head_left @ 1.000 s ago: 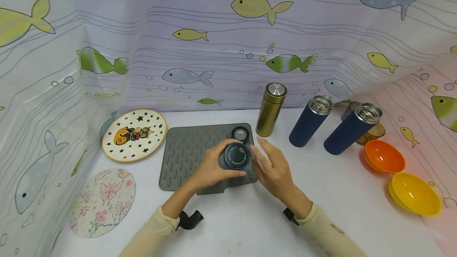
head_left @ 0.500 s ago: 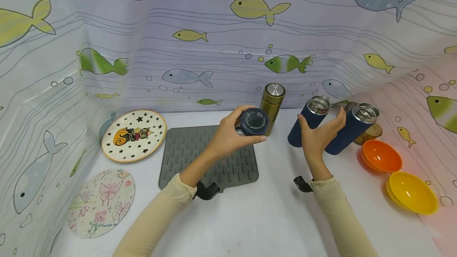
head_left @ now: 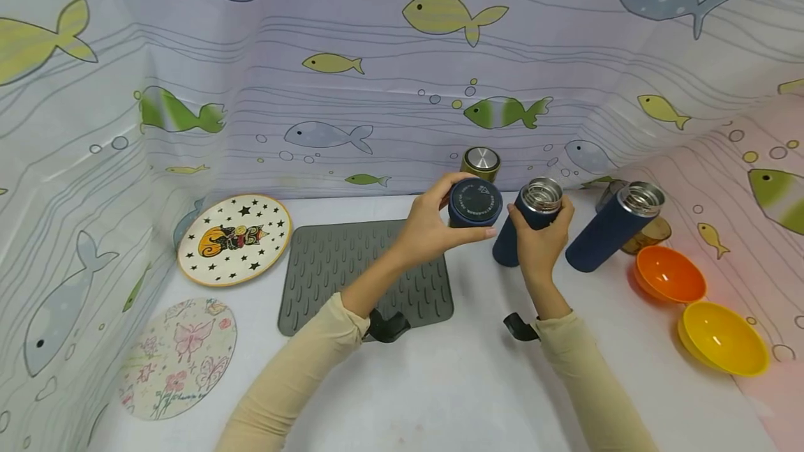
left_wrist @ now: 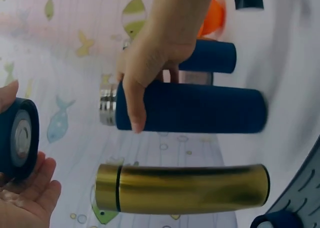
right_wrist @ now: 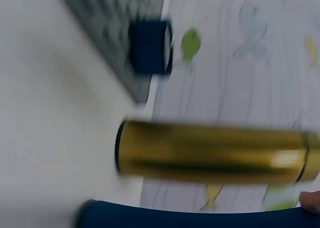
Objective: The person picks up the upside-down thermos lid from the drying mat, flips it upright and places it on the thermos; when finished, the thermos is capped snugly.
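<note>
In the head view my left hand (head_left: 433, 222) holds a dark blue bottle lid (head_left: 475, 202), its printed face toward the camera. The lid's inner side with a pale ring (left_wrist: 23, 138) shows in the left wrist view. My right hand (head_left: 543, 246) grips an uncapped dark blue thermos bottle (head_left: 510, 239) just below its steel mouth (head_left: 542, 194). The lid is apart from the bottle, to its left at about mouth height. Right behind the lid stands a gold thermos (head_left: 481, 162), its body mostly hidden in the head view but showing in both wrist views.
A second uncapped blue thermos (head_left: 609, 232) stands to the right, beside orange (head_left: 671, 274) and yellow (head_left: 722, 338) bowls. On the grey mat (head_left: 314, 277) sits another blue lid (right_wrist: 150, 47). Two round plates, one black-starred (head_left: 235, 257) and one flowered (head_left: 182, 354), are at left.
My left hand has lifted the lid off the mat and carried it right, toward the bottles. My right hand has reached right and taken hold of the nearer blue thermos, which has shifted slightly left.
</note>
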The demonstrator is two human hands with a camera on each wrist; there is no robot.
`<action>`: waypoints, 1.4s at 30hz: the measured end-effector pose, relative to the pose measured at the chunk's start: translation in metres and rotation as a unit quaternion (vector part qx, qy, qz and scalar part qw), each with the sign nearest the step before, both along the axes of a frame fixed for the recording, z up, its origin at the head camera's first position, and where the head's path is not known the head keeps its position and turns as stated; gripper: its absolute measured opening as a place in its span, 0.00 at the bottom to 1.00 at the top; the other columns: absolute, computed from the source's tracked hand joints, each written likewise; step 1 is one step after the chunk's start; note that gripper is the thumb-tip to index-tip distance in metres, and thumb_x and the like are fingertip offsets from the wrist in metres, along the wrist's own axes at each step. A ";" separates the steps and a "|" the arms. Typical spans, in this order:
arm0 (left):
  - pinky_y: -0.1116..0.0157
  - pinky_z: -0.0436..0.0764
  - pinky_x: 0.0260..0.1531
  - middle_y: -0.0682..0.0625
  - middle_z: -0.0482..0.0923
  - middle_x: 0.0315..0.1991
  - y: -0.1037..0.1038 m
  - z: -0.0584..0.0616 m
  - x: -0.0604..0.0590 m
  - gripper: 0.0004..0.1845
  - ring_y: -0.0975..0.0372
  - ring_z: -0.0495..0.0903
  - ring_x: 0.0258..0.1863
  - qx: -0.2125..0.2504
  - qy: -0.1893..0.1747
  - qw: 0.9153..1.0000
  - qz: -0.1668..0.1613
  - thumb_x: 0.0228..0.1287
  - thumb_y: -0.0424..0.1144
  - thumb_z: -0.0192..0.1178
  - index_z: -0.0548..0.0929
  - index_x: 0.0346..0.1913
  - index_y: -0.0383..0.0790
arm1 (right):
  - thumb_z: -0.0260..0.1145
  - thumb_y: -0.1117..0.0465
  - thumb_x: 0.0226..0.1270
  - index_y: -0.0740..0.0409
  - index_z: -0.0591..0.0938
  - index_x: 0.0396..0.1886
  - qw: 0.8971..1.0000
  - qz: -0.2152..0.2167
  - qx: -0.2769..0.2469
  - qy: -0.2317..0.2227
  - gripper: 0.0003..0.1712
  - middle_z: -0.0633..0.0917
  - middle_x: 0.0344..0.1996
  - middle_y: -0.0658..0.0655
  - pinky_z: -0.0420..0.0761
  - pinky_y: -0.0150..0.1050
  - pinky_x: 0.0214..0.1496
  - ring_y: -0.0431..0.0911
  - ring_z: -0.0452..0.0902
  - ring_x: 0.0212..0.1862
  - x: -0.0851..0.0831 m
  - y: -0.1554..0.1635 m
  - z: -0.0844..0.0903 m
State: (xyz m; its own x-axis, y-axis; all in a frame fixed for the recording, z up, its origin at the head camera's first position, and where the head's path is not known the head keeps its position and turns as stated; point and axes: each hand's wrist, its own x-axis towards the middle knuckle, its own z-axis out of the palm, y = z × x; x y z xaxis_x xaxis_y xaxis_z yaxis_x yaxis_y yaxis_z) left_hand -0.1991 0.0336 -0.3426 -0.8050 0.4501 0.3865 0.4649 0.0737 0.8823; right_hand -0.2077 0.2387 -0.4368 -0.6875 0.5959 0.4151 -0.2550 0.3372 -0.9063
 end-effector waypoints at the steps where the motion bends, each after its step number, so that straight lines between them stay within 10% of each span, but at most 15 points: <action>1: 0.59 0.69 0.68 0.49 0.78 0.58 0.001 -0.001 0.000 0.39 0.62 0.73 0.63 0.002 -0.001 1.000 0.000 0.50 0.37 0.77 0.71 0.66 0.42 | 0.77 0.66 0.54 0.63 0.66 0.67 1.000 0.011 0.000 -0.004 0.43 0.74 0.62 0.61 0.70 0.46 0.65 0.50 0.72 0.63 0.006 -0.006 0.001; 10: 0.60 0.78 0.59 0.44 0.77 0.59 0.013 -0.007 0.002 0.40 0.58 0.79 0.56 0.023 -0.036 0.999 -0.020 0.52 0.34 0.75 0.69 0.68 0.40 | 0.74 0.72 0.56 0.72 0.67 0.66 0.996 0.085 0.028 -0.011 0.39 0.73 0.60 0.73 0.69 0.41 0.52 0.39 0.69 0.53 0.057 -0.057 0.022; 22: 0.63 0.81 0.52 0.45 0.78 0.58 0.034 -0.022 0.000 0.40 0.59 0.82 0.51 0.008 -0.048 0.998 -0.038 0.52 0.36 0.76 0.68 0.68 0.42 | 0.77 0.69 0.54 0.63 0.70 0.65 0.994 0.100 0.044 0.017 0.39 0.79 0.58 0.60 0.73 0.47 0.54 0.44 0.74 0.56 0.058 -0.056 -0.008; 31: 0.61 0.82 0.51 0.46 0.80 0.57 0.038 -0.037 -0.003 0.40 0.58 0.82 0.52 -0.011 -0.053 0.998 -0.033 0.50 0.37 0.77 0.70 0.68 0.43 | 0.74 0.76 0.52 0.72 0.69 0.63 0.994 0.094 0.048 0.016 0.37 0.79 0.55 0.70 0.72 0.39 0.54 0.32 0.71 0.53 0.066 -0.064 0.002; 42: 0.64 0.81 0.49 0.49 0.83 0.53 0.038 -0.047 -0.014 0.42 0.61 0.83 0.49 -0.088 0.037 0.995 -0.021 0.50 0.45 0.78 0.71 0.68 0.43 | 0.74 0.76 0.52 0.75 0.70 0.61 0.995 0.090 0.037 0.004 0.36 0.80 0.53 0.72 0.72 0.36 0.54 0.34 0.73 0.51 0.075 -0.070 0.020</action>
